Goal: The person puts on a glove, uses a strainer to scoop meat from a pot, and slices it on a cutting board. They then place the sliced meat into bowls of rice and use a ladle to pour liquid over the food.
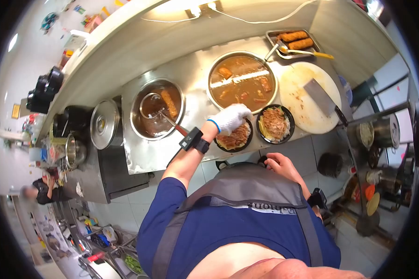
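My left hand [233, 118], in a white knit glove, is over the rim of a black bowl [235, 147] filled with sliced meat. Its fingers are bunched and point down; whatever they pinch, if anything, is hidden. To its right stands a second black bowl [275, 124] with sliced meat, white rice and some greens. My right hand [282, 167] is bare and hangs by the apron [251, 183] below the counter edge, fingers loosely apart and holding nothing. Beyond my gloved hand sits a large metal pot [239, 88] of brown broth with chunks.
At left, a ladle [152, 106] rests in a smaller pot [134, 118] of dark sauce. A cleaver [319, 96] lies on the round cutting board [295, 76]. Fried rolls [294, 36] fill a metal tray at the back right. Another person [46, 189] is far left.
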Demonstrator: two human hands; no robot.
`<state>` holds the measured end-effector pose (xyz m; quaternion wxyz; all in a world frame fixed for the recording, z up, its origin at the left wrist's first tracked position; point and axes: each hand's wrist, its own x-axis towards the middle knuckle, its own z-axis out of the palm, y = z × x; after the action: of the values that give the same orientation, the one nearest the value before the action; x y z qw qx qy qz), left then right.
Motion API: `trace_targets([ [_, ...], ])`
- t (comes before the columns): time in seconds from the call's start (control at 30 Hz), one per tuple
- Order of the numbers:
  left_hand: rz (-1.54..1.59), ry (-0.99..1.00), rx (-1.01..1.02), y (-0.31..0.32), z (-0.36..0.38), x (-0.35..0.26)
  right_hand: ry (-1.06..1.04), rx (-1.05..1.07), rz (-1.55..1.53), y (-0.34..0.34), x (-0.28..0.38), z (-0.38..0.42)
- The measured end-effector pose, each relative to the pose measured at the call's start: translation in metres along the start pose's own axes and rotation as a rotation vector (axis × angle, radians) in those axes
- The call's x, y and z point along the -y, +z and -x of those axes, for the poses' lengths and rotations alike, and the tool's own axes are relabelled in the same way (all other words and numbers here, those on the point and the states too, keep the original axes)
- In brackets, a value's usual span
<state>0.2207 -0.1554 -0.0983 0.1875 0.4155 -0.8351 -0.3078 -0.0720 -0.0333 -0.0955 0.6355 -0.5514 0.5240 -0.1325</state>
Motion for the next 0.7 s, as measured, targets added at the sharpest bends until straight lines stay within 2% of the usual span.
trace_targets([
  [0.27,0.062,-0.063,-0.093,0.002,0.007,-0.004,-0.037,0.099,0.023,-0.009,0.005,-0.016],
  [0.43,0.230,-0.222,-0.109,-0.017,0.015,-0.022,-0.122,0.189,0.105,-0.003,0.017,-0.032],
  [0.5,0.394,-0.282,-0.187,-0.019,0.018,-0.022,-0.149,0.223,0.111,0.004,0.025,-0.040],
  [0.57,0.433,-0.290,-0.212,-0.018,0.021,-0.013,-0.139,0.256,0.147,0.015,0.042,-0.043],
  [0.63,0.671,-0.348,-0.284,-0.017,0.026,-0.004,-0.145,0.282,0.157,0.024,0.049,-0.049],
  [0.7,0.705,-0.362,-0.313,-0.023,0.034,0.005,-0.149,0.307,0.164,0.034,0.056,-0.054],
])
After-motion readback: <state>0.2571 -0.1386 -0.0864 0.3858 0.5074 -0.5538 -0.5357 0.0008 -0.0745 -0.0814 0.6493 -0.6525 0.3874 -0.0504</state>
